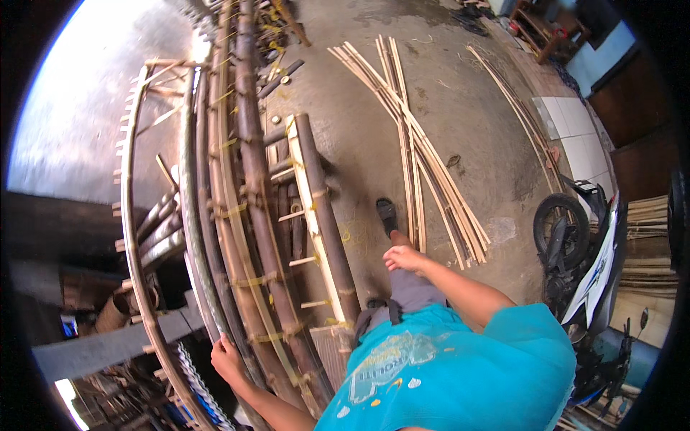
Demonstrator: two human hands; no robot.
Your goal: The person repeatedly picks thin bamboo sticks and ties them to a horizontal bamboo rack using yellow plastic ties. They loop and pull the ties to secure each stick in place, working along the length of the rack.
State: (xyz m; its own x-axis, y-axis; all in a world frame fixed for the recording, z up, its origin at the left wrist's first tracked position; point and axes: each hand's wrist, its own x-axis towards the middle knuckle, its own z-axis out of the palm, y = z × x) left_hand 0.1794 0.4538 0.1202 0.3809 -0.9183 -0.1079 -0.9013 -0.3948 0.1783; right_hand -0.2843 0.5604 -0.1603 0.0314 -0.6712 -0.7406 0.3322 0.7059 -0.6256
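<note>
My left hand [227, 358] is at a long pale bamboo pole [190, 187]. Its fingertips are closed against the pole's edge, and the far side of the grip is hidden. Right beside that pole run several thick brown bamboo poles [248, 144], bound at intervals with yellowish ties. My right hand [404, 258] hangs in front of my grey trouser leg, fingers loosely curled, and nothing shows in it. Closest to that hand on the floor are long thin bamboo strips [410, 136], lying crossed in bundles.
A short bamboo frame with rungs [316, 208] stands between the poles and my legs. More strips [514, 100] lie farther right. A motorcycle [589, 251] is parked at the right. Cut bamboo pieces [285, 80] lie on the concrete floor [345, 93] ahead.
</note>
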